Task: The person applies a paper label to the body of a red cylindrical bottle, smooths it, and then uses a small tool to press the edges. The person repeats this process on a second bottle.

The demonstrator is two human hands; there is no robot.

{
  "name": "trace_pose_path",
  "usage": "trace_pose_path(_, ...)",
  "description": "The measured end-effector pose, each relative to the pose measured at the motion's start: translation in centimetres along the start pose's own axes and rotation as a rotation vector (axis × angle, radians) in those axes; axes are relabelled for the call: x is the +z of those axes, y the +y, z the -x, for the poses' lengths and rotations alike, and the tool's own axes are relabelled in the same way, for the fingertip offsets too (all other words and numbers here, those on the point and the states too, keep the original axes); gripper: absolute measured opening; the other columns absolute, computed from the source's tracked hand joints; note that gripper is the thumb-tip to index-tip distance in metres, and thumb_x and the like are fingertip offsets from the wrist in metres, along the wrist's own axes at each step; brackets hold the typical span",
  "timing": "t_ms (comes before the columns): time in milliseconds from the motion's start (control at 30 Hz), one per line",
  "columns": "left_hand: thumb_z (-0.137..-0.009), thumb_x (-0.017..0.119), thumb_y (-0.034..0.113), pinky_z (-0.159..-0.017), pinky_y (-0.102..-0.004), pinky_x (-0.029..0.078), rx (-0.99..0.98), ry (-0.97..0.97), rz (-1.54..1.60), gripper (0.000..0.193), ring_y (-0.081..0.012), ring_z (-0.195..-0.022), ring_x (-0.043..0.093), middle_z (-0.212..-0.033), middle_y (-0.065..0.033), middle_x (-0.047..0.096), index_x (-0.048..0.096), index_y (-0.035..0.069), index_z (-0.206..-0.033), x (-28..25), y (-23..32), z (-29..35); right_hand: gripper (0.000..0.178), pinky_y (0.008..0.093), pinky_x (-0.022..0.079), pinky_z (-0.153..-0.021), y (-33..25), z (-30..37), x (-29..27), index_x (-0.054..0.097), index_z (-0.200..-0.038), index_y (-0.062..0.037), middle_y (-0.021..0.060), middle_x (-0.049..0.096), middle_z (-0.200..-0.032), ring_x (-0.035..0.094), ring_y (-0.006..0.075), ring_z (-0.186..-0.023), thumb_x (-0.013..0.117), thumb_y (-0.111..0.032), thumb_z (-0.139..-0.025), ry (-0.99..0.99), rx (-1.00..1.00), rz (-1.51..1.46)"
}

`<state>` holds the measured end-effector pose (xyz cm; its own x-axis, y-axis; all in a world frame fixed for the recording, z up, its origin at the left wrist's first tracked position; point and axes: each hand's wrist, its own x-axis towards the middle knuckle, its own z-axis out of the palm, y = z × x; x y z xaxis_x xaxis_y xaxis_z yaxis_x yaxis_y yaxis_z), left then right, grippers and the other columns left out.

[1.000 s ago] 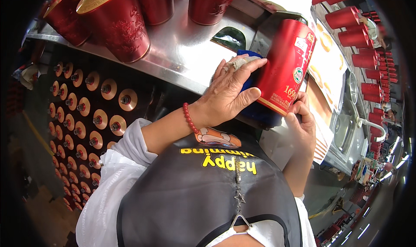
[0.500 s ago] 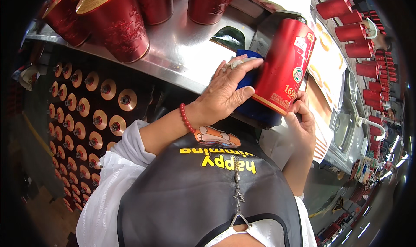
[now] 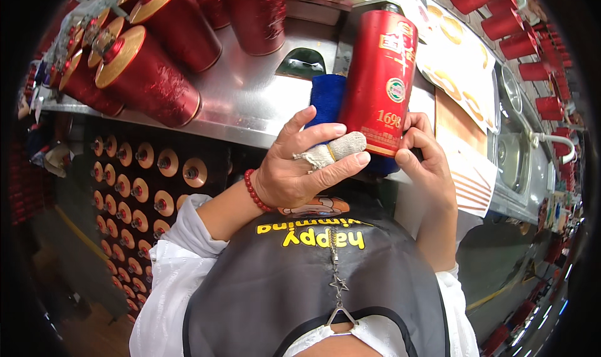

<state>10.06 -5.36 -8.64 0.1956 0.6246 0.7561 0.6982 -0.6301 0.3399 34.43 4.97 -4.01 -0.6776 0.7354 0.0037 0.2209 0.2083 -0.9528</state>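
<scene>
A red bottle (image 3: 379, 87) with gold lettering and a round green-and-white mark lies tilted on a blue padded rest (image 3: 327, 100), its base toward me. My left hand (image 3: 291, 160) is open at the base's left side, fingers spread. One of its fingers wears a cloth finger cover (image 3: 341, 149) and reaches over the lower edge of the bottle. The curled fingers and thumb of my right hand (image 3: 432, 169) close on the bottle's lower right edge. The bottle hides part of the right fingertips.
Several dark red bottles (image 3: 150, 75) with gold collars stand on the metal bench (image 3: 250, 106) at left. Below, bottles with gold collars (image 3: 164, 203) fill a rack. Printed sheets (image 3: 460, 81) lie at right, beside a sink (image 3: 516, 169) and tap (image 3: 554, 141).
The bottle has turned, bringing its large gold lettering into view. My left fingers have moved down to its base and spread. The whole view has shifted a little.
</scene>
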Motion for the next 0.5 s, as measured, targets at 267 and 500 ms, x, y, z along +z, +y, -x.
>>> trace_pose_path(267,-0.089,0.063,0.053,-0.107,-0.0444,0.041,0.245,-0.037,-0.083,0.042,-0.0181,-0.104,0.052,-0.111,0.0011,0.07,0.073,0.019,-0.111,-0.2,-0.3,-3.4,0.033,0.0303,0.04,-0.092,0.4,0.1,0.0,0.059,-0.088,-0.0028,0.0071,0.043,-0.11,0.044,0.0181,-0.102,0.064,-0.033,-0.1,-0.019,0.039,-0.196)
trace_pose_path(500,-0.076,0.081,0.004,-0.096,-0.0437,0.049,0.042,0.036,0.026,0.038,-0.0207,-0.106,0.053,-0.114,-0.007,0.063,0.072,0.02,-0.11,0.0,-0.5,-1.0,0.027,0.0302,0.038,-0.094,0.6,0.4,-0.7,0.057,-0.086,-0.0038,0.008,0.045,-0.114,0.044,0.0183,-0.107,0.069,-0.026,-0.096,-0.03,-0.069,-0.068)
